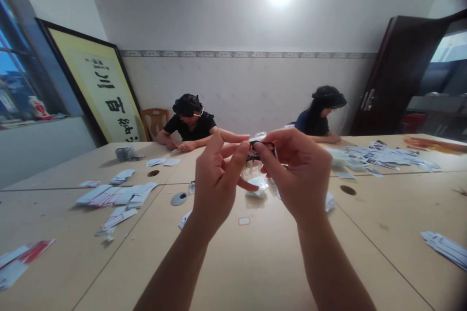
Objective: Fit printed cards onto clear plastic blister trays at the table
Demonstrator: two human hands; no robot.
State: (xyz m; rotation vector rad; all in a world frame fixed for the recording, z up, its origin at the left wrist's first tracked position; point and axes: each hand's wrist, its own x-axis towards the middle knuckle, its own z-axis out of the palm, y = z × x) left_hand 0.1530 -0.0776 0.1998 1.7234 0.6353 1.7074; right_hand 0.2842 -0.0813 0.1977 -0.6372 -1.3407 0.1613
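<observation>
Both hands are raised over the middle of the table, holding one small, dark printed card-like piece (270, 146) between them. My left hand (216, 175) pinches its left edge with thumb and fingers. On the other side, my right hand (302, 170) grips the right part, its thumb pressed on the front. Clear plastic (251, 169) shows just below the piece; whether it is joined to it I cannot tell. Beyond the hands lies a small heap of clear plastic pieces (257, 189), partly hidden. Nearer to me, a white label with a red border (244, 221) lies flat.
White paper stacks (116, 195) cover the left side, and a dark stack (125, 153) stands behind them. Scattered cards (386, 155) spread at the right. Two people (191, 124) (319, 116) sit across the table. Round cable holes (348, 190) and a loose grey cover (179, 198) mark the tabletop.
</observation>
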